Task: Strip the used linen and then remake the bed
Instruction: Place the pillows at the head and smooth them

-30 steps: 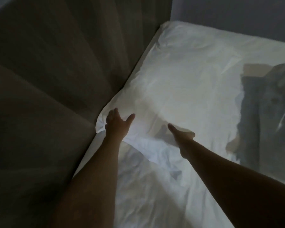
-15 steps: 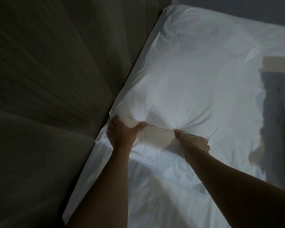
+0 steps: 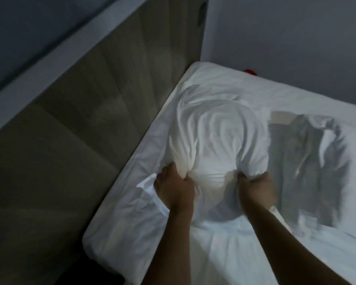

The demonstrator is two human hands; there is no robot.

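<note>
A white pillow point(image 3: 218, 132) in a creased white case lies near the head of the bed, on the white sheet point(image 3: 224, 243). My left hand point(image 3: 174, 187) grips the pillow's near left corner, fingers curled into the cloth. My right hand point(image 3: 255, 188) grips the near right corner the same way. The near edge of the pillow is bunched and lifted between my two hands. Its far end rests on the mattress.
A wooden headboard panel point(image 3: 103, 112) runs along the bed's left side. A grey wall point(image 3: 286, 38) stands behind the bed. A crumpled grey cloth point(image 3: 308, 165) lies on the sheet right of the pillow. Something small and red point(image 3: 250, 72) shows at the bed's far edge.
My hands went from open reaching over the pillow to gripping its near corners. The pillow's near edge has bunched up and lifted, and the view has pulled back from the bed.
</note>
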